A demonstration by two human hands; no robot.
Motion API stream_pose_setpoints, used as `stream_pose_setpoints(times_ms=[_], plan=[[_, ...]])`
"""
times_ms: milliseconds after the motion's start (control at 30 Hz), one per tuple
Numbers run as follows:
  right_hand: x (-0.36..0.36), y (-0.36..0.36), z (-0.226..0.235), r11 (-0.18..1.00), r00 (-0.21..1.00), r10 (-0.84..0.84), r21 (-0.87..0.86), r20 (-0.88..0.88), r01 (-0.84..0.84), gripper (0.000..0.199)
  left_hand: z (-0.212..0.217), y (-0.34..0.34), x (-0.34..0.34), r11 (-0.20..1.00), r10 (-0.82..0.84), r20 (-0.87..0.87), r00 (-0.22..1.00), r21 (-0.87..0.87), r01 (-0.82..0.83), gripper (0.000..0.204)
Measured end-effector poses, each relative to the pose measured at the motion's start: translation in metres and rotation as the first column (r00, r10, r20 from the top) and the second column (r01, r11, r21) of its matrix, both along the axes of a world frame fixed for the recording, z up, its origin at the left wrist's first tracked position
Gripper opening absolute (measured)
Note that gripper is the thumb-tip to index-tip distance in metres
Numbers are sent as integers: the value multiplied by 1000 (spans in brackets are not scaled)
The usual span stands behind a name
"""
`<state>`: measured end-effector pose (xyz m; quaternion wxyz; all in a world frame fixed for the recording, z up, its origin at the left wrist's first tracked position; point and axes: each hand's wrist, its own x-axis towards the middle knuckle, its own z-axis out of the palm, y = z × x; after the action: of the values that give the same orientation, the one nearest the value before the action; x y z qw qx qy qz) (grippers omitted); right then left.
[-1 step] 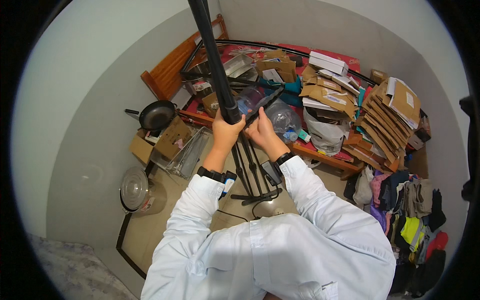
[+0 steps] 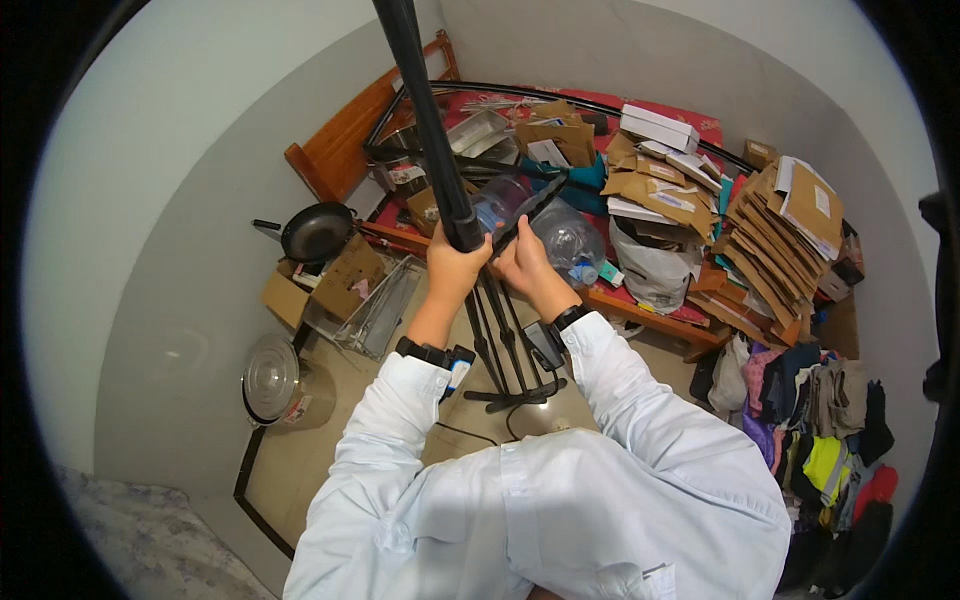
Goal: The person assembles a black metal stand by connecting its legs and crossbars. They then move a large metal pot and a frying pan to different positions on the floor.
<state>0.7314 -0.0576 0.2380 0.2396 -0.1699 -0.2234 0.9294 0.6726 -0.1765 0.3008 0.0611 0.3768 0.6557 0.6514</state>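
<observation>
My left hand (image 2: 458, 262) wraps round the lower end of a thick black pole (image 2: 427, 110), which slants up past the top of the view. Beside it, my right hand (image 2: 527, 262) has its fingers closed on a thinner black bar (image 2: 545, 200) that angles up to the right. Where bar and pole meet is hidden by my hands. Below them, several slim black rods (image 2: 497, 340) run down to dark feet (image 2: 515, 397) at the floor. A black strap circles each wrist.
Ahead, a wooden bed (image 2: 335, 165) carries large clear bottles (image 2: 568, 240), metal pans and stacked cardboard packages (image 2: 780, 240). A frying pan (image 2: 318, 232) tops boxes at left, near a lidded steel pot (image 2: 300, 395). Clothes (image 2: 820, 400) are heaped at right; a black cable (image 2: 465, 433) crosses the floor.
</observation>
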Motion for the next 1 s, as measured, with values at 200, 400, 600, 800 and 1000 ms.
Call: stream_pose_setpoints(times_ms=[200,400,600,800,1000], plan=[[-39,6,-1,962,962,270,22,45,-271,39,-13,-26,0,988,-100,30,995,-114,103,12],[-70,-3,2,910,918,371,143,139,-389,31,-2,-42,-5,989,-81,33,996,-118,84,18],[-46,-11,22,910,981,-85,414,171,7,42,1,-37,6,986,74,-46,996,-147,-80,25],[-21,-6,100,832,988,-135,534,-70,151,65,-1,-36,9,988,15,-54,998,-156,-24,31],[-37,-8,129,864,982,82,478,172,-156,31,-1,-36,-4,983,-42,-18,999,-181,38,34]])
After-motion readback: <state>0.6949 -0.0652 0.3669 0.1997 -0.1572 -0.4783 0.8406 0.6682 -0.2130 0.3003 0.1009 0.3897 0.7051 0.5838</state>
